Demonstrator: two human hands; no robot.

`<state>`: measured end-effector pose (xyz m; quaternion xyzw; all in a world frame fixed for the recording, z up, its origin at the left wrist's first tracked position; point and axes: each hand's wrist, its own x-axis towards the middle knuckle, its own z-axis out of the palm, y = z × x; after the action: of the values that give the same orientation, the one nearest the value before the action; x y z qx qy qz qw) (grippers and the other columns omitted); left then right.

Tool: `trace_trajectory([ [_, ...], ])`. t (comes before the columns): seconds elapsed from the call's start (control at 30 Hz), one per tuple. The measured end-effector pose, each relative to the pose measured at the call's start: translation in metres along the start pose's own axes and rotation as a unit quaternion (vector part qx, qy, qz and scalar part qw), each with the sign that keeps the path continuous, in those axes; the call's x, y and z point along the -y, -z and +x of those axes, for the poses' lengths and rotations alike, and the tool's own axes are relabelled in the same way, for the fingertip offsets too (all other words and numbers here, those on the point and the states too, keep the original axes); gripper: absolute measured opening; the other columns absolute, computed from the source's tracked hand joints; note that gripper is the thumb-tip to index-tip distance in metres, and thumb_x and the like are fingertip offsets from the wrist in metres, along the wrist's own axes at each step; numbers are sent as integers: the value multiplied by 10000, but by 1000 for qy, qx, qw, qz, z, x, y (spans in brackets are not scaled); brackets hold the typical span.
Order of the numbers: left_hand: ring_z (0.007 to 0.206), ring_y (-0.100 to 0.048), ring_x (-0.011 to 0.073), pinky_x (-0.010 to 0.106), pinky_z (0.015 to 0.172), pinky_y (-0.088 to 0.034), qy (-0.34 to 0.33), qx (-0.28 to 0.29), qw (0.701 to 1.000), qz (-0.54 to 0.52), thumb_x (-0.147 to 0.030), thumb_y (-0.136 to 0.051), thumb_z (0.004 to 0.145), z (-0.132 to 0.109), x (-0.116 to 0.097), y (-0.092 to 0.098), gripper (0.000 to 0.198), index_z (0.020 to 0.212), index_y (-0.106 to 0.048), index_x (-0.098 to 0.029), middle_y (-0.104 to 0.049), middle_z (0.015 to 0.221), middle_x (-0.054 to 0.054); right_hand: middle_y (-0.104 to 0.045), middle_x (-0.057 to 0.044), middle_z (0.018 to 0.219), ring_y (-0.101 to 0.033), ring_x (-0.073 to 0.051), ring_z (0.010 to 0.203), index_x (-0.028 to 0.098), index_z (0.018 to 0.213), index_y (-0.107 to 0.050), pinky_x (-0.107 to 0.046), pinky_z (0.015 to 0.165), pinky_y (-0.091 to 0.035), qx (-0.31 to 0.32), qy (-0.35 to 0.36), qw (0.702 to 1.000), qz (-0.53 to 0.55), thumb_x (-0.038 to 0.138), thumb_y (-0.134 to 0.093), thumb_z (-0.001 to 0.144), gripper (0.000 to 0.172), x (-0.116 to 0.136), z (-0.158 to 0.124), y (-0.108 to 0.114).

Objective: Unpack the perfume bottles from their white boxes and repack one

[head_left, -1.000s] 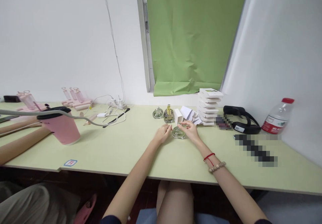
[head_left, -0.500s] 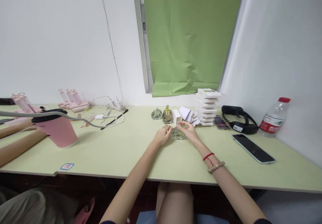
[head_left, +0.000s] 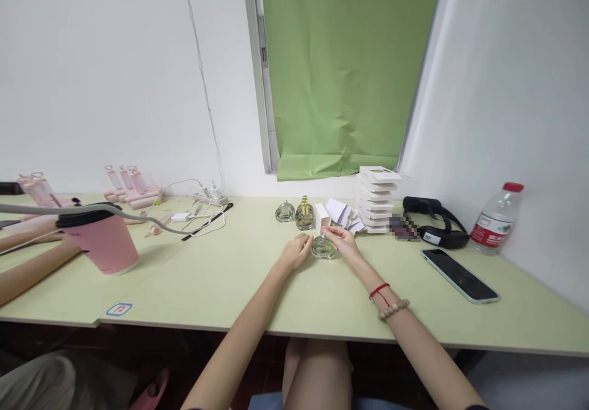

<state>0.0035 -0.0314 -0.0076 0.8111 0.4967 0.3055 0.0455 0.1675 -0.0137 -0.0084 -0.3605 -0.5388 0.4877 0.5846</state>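
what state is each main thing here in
Near glass bottle: standing, right fingers at its top
Left hand: curled
Rear glass bottles: standing
White boxes: stacked
Pink cup: standing, black lid on
Water bottle: standing, red cap on
Phone: face up, screen dark
Green curtain: hanging down

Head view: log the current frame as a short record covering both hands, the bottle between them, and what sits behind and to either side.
Left hand: beside the near glass bottle, contact unclear
Right hand: fingers at the bottle's top, grip unclear
Near glass bottle: upright on the table
Behind: clear bottle, gold-topped bottle
Left side: pink cup, black lid
Right side: phone, headset
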Motion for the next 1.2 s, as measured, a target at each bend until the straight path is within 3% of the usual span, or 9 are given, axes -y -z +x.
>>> trace_trajectory([
  [0.43,659,-515,129,254,669,-387,20,9,1000,6,-453,-154,886,1,2,-1,550,613,-537,-168,-530,694,29,-674,-60,813,-339,-19,371,154,851,-682,-185,356,-285,11,-12,1000,10,439,-673,563,405,-2,3,2],
  [0.63,690,-540,143,268,683,-389,44,-11,999,11,-446,-161,886,0,3,1,562,630,-576,-166,-565,733,43,-637,-30,1029,-350,-1,359,241,984,-643,-164,331,-249,6,-89,993,77,418,-607,633,395,0,4,7],
  [0.8,716,-549,143,270,699,-396,53,-38,998,14,-416,-169,890,0,3,4,542,679,-604,-172,-575,777,43,-643,-57,1010,-340,0,343,204,957,-649,-156,318,-239,-7,-131,990,59,401,-585,639,380,-4,5,10],
  [0.93,724,-544,143,263,687,-408,35,-46,998,10,-391,-189,891,0,-2,6,481,770,-606,-184,-578,785,36,-665,-61,935,-352,-6,334,191,896,-665,-149,312,-229,-22,-135,989,46,346,-587,615,331,-9,5,11],
  [1.1,788,-549,132,242,706,-427,-15,-80,996,-21,-365,-222,895,0,-8,8,408,1035,-578,-223,-590,951,39,-676,-39,873,-367,-13,341,190,846,-675,-150,324,-231,-30,-109,992,48,239,-558,570,304,-12,6,11],
  [1.2,756,-548,120,224,677,-432,-32,-95,995,-10,-372,-217,897,0,-9,9,432,1126,-554,-228,-578,914,47,-673,-34,894,-346,-2,339,182,854,-674,-154,333,-227,-20,-87,994,58,211,-521,557,335,-9,5,9],
])
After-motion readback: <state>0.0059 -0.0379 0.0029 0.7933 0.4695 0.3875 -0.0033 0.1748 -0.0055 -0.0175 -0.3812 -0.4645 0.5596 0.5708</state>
